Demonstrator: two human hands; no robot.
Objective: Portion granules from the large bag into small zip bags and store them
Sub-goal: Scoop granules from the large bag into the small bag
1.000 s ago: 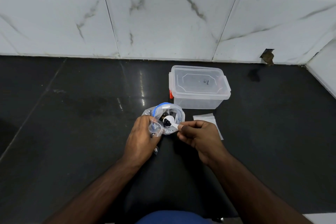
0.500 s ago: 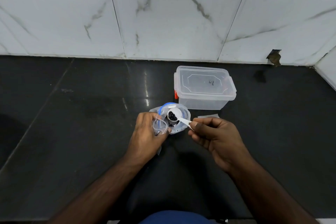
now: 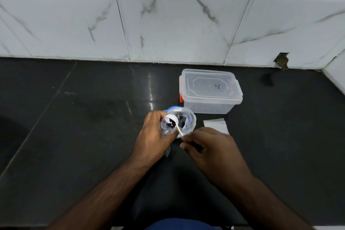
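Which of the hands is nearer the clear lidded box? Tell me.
Right. The right hand holds the white scoop just below the clear lidded box, nearer than the left hand, which grips a small bag further left.

Soft, even, rather cool light fills the scene. The glossy black stone worktop (image 3: pixel 84 136) carries narrow vertical streaks of glare just left of the clear plastic lidded box (image 3: pixel 210 91), which casts only a faint shadow. The white marble-veined wall tiles (image 3: pixel 177 20) are bright without being washed out. Wide-angle distortion bows the tile joints and the worktop's far edge, most strongly toward the corners. Focus is fairly sharp at the centre; the near forearms look slightly soft.
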